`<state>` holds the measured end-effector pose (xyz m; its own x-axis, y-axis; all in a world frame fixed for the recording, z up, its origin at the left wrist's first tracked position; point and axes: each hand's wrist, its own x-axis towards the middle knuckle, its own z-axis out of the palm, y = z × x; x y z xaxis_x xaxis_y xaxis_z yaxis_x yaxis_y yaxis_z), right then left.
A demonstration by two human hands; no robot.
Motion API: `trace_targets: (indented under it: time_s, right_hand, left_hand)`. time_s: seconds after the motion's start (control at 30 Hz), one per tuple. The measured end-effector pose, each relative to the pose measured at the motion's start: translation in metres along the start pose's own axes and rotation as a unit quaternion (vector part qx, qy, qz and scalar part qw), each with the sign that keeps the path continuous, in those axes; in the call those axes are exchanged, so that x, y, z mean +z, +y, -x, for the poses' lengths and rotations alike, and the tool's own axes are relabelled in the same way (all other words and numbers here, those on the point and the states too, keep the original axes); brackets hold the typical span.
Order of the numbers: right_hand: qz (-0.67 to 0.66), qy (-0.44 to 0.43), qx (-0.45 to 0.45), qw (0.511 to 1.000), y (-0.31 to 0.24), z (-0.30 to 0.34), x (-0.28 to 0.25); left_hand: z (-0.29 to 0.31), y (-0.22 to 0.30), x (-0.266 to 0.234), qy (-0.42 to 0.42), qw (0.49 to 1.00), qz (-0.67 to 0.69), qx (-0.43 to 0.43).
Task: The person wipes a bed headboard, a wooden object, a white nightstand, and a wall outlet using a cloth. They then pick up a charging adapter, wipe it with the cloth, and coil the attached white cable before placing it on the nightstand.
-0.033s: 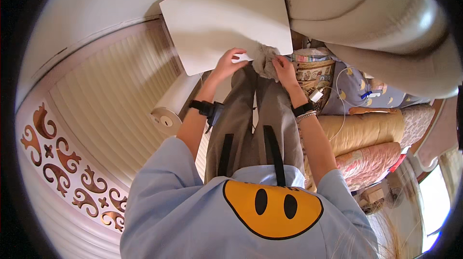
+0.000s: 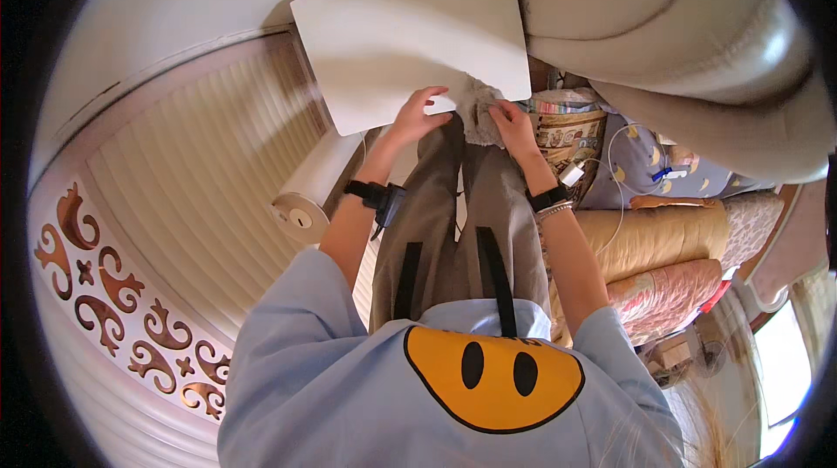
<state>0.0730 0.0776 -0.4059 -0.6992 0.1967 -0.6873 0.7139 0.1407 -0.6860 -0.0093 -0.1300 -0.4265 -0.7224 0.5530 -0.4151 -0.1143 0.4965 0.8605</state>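
Note:
A fluffy grey cloth [image 2: 479,115] lies bunched at the near edge of a white tabletop [image 2: 410,23], over my knees. My right hand [image 2: 514,126] pinches its right side between thumb and fingers. To the left of the cloth, my left hand [image 2: 418,116] has its fingers and thumb curved round a small bright white piece [image 2: 442,105]. The kind of that piece is too small to make out, and my fingers partly cover it. Both forearms rest close to my grey trousers [image 2: 427,206].
Beside my left leg stands a pale cylinder with a keyhole-like slot [image 2: 299,218], in front of a ribbed cream panel [image 2: 209,137]. Padded upholstery [image 2: 636,15] bulges at the upper right. Folded bedding [image 2: 654,233], a white charger [image 2: 572,173] and its cable lie to my right.
My right hand and the grey cloth have shifted very slightly. My left hand stays nearly where it was, and the view has barely moved.

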Motion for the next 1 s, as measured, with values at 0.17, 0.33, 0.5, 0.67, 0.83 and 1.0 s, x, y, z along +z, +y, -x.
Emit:
trace_targets:
  time_s: [0.17, 0.33, 0.5, 0.67, 0.83, 1.0]
  right_hand:
    - [0.068, -0.089, -0.025, 0.993, -0.059, 0.012, 0.001]
    - [0.135, -0.141, -0.005, 0.981, -0.104, 0.021, -0.010]
    - [0.227, 0.027, -0.148, 0.962, -0.114, 0.011, -0.020]
    - [0.221, 0.111, -0.301, 0.921, -0.115, -0.003, -0.023]
    - [0.202, 0.136, -0.241, 0.940, -0.119, 0.002, -0.007]
    - [0.139, 0.095, -0.093, 0.981, -0.121, 0.035, 0.024]
  left_hand:
    - [0.002, 0.006, -0.005, -0.010, 0.991, -0.131, 0.025]
    - [-0.006, 0.021, -0.029, -0.044, 0.982, -0.151, 0.104]
    - [0.000, 0.027, -0.064, -0.073, 0.992, -0.045, -0.090]
    - [0.015, 0.042, -0.095, 0.075, 0.990, -0.105, 0.048]
    - [0.019, 0.050, -0.103, 0.145, 0.986, -0.087, 0.002]
    - [0.022, 0.056, -0.070, 0.141, 0.980, 0.025, -0.139]
